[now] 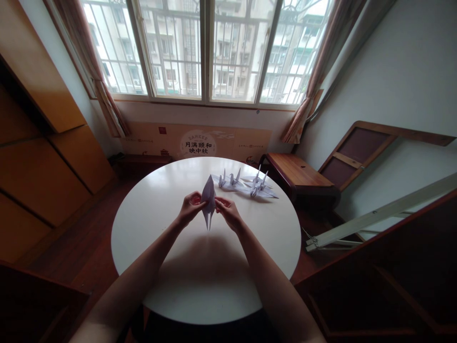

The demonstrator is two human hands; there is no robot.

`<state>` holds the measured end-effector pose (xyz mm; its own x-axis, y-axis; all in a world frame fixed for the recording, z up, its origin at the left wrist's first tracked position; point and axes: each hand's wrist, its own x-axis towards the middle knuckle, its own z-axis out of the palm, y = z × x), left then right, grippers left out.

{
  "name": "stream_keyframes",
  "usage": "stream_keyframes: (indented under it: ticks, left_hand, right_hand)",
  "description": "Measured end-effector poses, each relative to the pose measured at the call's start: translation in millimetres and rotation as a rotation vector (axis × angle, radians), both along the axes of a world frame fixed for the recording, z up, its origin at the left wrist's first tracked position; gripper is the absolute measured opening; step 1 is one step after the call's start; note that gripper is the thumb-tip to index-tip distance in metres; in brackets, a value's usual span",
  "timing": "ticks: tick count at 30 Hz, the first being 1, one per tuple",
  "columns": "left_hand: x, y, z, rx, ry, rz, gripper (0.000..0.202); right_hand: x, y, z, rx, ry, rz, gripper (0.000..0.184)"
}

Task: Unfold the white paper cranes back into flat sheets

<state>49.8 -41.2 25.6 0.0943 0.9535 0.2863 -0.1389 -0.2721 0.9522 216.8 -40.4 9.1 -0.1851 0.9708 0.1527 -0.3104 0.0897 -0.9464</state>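
Folded paper (208, 200): apparently held just above round table (143, 228), approx. at 12 o'c of its centre (window (207, 52) taken as 12); narrow diamond shape, single point aimed at 12, two slim prongs (210, 221) at 6 w/ a slit btw them.
L hand (190, 208): placed at 9 o'c of the paper; left edge pinched btw thumb in front & fingers curled behind.
R hand (229, 212): placed at approx. 4 o'c; right edge taken btw thumb & fingertips; firmness can't be told.
Paper cranes (254, 191): grouped at approx. 1 o'c on the tabletop, near far rim, untouched; wings spread; exact no. can't be told, bodies overlapped.
Fold in hand: judged a late-ish crane fold, prob. w/ legs narrowed; neck & tail not yet raised, wings not yet spread, going by the finished ones.
Next fold: prob. calls for one prong to be turned up btw the layers, then the other; body to be steadied by L fingers, creases to be pressed by R, tips to be spared.
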Motion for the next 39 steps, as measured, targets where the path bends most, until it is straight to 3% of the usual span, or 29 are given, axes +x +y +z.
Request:
stream_keyframes:
  ticks: [6, 12, 17, 24, 31, 34, 39]
  left_hand:
    - [-0.3, -0.4, -0.2, 0.026, 0.005, 0.021, 0.034]
    - [-2.9, 0.4, 0.3, -0.096, -0.157, -0.036, 0.037]
    - [-3.4, 1.5, -1.2, -0.139, -0.157, -0.073, 0.037]
    - [-5.0, 1.3, 3.3, -0.252, -0.335, -0.129, 0.033]
    - [-5.0, -0.8, 6.0, -0.312, -0.412, -0.254, 0.031]
    - [-4.6, -0.9, 6.6, -0.314, -0.408, -0.270, 0.037]
    - [-6.0, 1.3, 6.3, -0.294, -0.434, -0.287, 0.025]
  right_hand:
    - [-0.4, 0.5, 0.1, 0.086, -0.076, -0.015, 0.040]
    - [0.7, -1.2, -0.5, 0.108, -0.025, -0.011, 0.032]
    - [-0.7, -3.3, 2.1, 0.080, 0.065, 0.032, 0.027]
    - [-0.7, -0.1, 0.8, 0.101, -0.091, -0.199, 0.039]
    - [-3.7, -3.9, 2.2, 0.101, 0.051, -0.054, 0.035]
    - [-4.7, -4.6, 2.2, 0.023, 0.132, -0.060, 0.030]
    - [-4.8, -4.6, 3.2, -0.052, 0.254, -0.073, 0.023]
